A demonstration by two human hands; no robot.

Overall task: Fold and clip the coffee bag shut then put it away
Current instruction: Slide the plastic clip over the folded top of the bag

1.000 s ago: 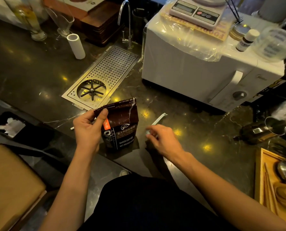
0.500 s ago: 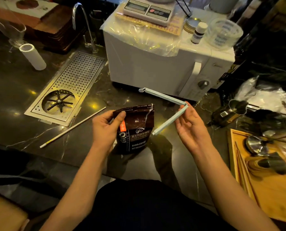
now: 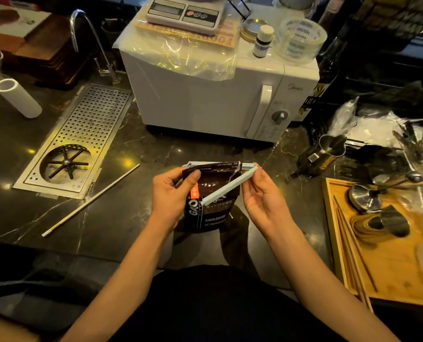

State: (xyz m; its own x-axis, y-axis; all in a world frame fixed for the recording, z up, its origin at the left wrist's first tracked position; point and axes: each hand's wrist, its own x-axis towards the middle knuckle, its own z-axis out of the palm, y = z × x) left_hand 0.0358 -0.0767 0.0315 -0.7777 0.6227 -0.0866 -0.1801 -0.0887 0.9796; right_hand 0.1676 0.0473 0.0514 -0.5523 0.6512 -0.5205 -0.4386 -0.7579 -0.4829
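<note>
A dark brown coffee bag (image 3: 215, 213) stands upright on the black marble counter (image 3: 121, 225), straight in front of me. My left hand (image 3: 172, 193) pinches its folded top at the left corner. My right hand (image 3: 261, 193) holds a pale blue bag clip (image 3: 229, 187) near its hinge. The clip is spread open. One arm lies behind the bag's top edge, and the other slants down across the bag's front.
A white microwave (image 3: 205, 99) stands behind the bag, with a scale (image 3: 184, 13) on top. A steel drip tray (image 3: 82, 137) and a thin white stick (image 3: 92, 199) lie to the left. A metal pitcher (image 3: 322, 154) and a wooden tray (image 3: 388, 253) of tools sit at the right.
My right hand picked the clip up off the counter, opened it and brought it over the bag's top. My left hand kept hold of the folded top.
</note>
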